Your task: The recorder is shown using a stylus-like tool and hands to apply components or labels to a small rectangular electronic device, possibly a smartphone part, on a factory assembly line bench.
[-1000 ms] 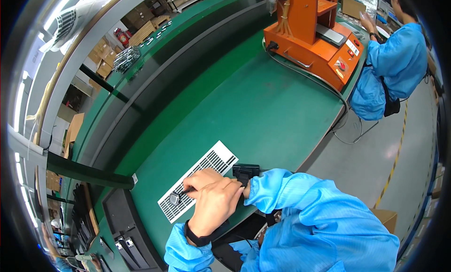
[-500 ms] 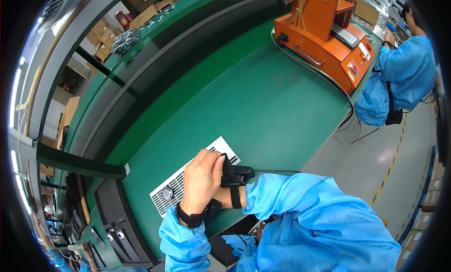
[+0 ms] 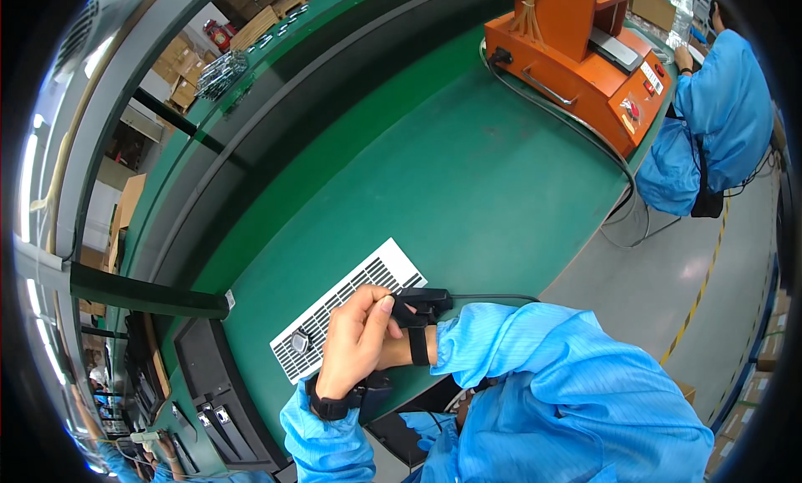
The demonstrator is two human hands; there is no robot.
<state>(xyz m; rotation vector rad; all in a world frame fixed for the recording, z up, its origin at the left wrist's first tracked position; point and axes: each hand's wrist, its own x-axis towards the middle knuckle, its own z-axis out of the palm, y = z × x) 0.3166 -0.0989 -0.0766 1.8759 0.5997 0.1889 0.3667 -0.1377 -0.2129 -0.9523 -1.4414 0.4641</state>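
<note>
The left hand (image 3: 352, 341) is pinching a black strap (image 3: 404, 314) by the right wrist; the right hand (image 3: 394, 350) is mostly hiding behind, so I can't tell its grip. A white slotted panel (image 3: 351, 291) is lying beside them on the green table (image 3: 468, 207). Farther off, an orange machine (image 3: 535, 74) is bearing a white label (image 3: 651, 78).

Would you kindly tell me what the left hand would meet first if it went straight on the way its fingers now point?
Probably the black device on the right wrist: the left hand appears to touch it, though depth is unclear.
</note>
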